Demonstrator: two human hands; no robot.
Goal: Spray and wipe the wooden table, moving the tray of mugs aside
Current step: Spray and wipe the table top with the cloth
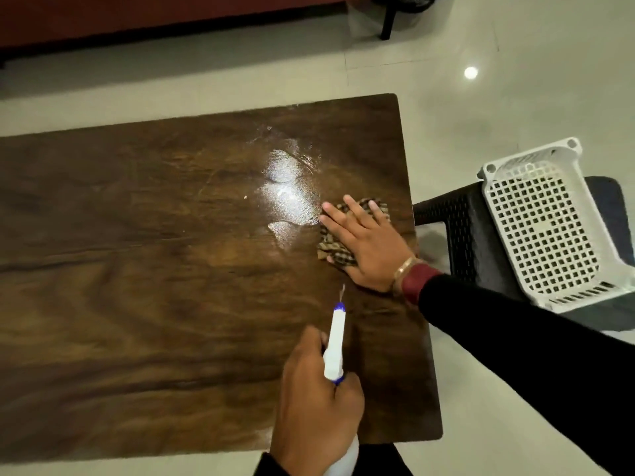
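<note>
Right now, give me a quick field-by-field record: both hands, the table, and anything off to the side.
left hand: grips the spray bottle, nozzle pointing forward over the table
right hand: flat on the cloth, fingers spread
cloth: patterned, lying near the table's right edge
table: dark wood, with a wet shiny patch just left of the cloth
basket: white, perforated, tilted on a dark chair right of the table
tray of mugs: not in view
</note>
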